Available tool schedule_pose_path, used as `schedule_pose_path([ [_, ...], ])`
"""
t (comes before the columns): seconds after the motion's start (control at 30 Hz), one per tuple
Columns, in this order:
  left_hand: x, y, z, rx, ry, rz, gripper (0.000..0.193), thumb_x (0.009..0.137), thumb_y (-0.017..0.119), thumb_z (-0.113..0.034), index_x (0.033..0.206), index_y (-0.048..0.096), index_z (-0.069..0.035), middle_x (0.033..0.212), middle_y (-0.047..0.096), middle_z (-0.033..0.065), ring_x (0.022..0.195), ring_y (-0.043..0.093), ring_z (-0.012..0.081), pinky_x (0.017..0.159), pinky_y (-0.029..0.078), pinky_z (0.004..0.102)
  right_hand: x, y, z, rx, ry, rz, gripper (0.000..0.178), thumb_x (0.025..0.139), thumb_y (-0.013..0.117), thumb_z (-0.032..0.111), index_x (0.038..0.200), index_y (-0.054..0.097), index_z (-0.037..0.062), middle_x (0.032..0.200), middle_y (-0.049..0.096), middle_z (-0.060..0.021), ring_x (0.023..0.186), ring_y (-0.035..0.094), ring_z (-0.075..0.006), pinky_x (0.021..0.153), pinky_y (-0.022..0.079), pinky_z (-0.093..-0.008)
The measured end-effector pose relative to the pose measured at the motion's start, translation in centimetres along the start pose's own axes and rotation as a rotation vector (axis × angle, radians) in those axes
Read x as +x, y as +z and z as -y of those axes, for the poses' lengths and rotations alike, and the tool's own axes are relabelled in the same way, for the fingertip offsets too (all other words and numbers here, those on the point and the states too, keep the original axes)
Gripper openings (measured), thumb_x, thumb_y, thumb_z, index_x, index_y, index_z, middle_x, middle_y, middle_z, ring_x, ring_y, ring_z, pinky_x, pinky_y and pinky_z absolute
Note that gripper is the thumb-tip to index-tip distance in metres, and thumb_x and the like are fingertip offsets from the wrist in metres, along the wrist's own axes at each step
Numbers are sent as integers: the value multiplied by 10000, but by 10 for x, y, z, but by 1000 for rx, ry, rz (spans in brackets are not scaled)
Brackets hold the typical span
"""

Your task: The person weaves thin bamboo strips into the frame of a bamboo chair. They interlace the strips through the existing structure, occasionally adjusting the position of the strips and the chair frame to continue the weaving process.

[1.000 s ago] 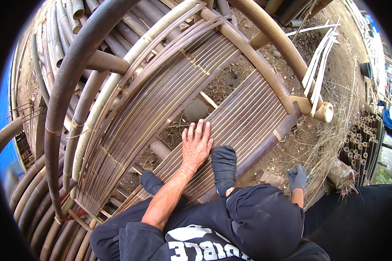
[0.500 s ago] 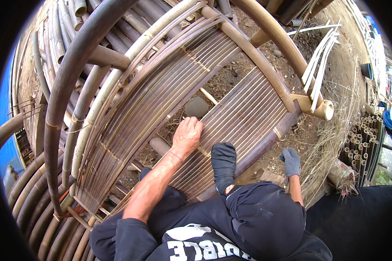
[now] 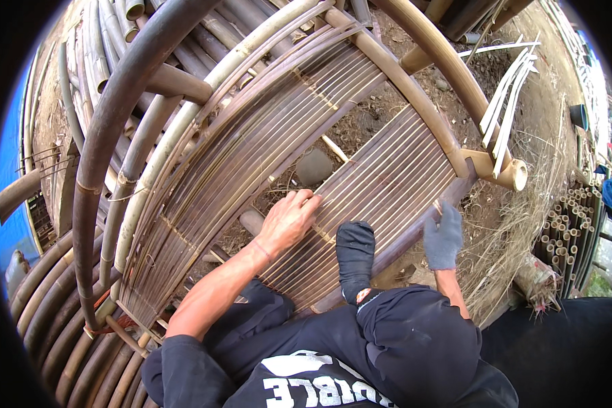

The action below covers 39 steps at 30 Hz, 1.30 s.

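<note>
Slatted bamboo seat (image 3: pixel 401 177) between the hands and mostly ahead of both, long axis slanting from lower left to upper right along the slats. Left hand (image 3: pixel 289 219) bare, fingers curled in narrow, at the inner edge beside the gap; cannot tell whether gripping anything. Right hand (image 3: pixel 443 234) gloved, thumb and finger raised close together at the dark outer rail (image 3: pixel 398 253); cannot tell whether touching it or holding the small pale bit (image 3: pixel 437 204) at the fingertips. Nearer to the far outer corner, the right; nearer to the slatted backrest (image 3: pixel 251 149), the left. Dark-socked foot (image 3: pixel 355 255) on the slats between both. Far end bounded by a curved bamboo rail (image 3: pixel 408 80). Leftward, only the narrow gap with a grey round shape (image 3: pixel 314 166) below; rightward, wider room over loose fibres (image 3: pixel 517 224).
</note>
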<state>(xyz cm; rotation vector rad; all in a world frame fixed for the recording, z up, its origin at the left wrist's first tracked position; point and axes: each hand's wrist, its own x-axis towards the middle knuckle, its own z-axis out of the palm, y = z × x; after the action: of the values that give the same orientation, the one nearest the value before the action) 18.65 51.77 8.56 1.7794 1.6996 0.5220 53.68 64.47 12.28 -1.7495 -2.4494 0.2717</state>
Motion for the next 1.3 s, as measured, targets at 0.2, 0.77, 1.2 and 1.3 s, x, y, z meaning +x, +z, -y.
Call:
schedule_pose_path([
  [0.2, -3, 19, 15, -10, -67, 102, 117, 860, 692, -171, 885, 641, -69, 905, 579, 87, 859, 627, 301, 741, 548, 431, 57, 12, 95, 270, -131, 178, 440, 838, 686, 131, 1253, 601, 10, 1220, 622, -208, 1038, 661, -360, 910, 539, -424],
  [0.77, 82, 56, 2, -590, -786, -118, 497, 993, 508, -400, 1299, 600, -20, 1256, 634, 254, 1175, 606, 399, 1055, 409, 483, 124, 23, 87, 625, 274, 1224, 473, 923, 634, 418, 1160, 680, 11, 761, 599, -47, 555, 561, -121, 428, 479, -295],
  [1.2, 92, 71, -26, -350, -909, -76, 420, 1032, 428, -430, 1117, 711, -132, 1010, 726, 178, 1029, 659, 349, 1006, 297, 507, 185, -7, 120, 2167, 236, 864, 313, 977, 462, 135, 956, 683, -86, 1023, 694, -206, 700, 647, -171, 680, 564, -362],
  [1.3, 94, 65, -19, -405, -946, -10, 430, 1026, 420, -433, 1122, 709, -129, 1024, 728, 166, 1043, 655, 352, 1006, 294, 512, 211, -26, 138, 793, -97, 792, 416, 981, 448, 316, 1025, 709, -6, 853, 739, -141, 514, 628, -230, 535, 544, -391],
])
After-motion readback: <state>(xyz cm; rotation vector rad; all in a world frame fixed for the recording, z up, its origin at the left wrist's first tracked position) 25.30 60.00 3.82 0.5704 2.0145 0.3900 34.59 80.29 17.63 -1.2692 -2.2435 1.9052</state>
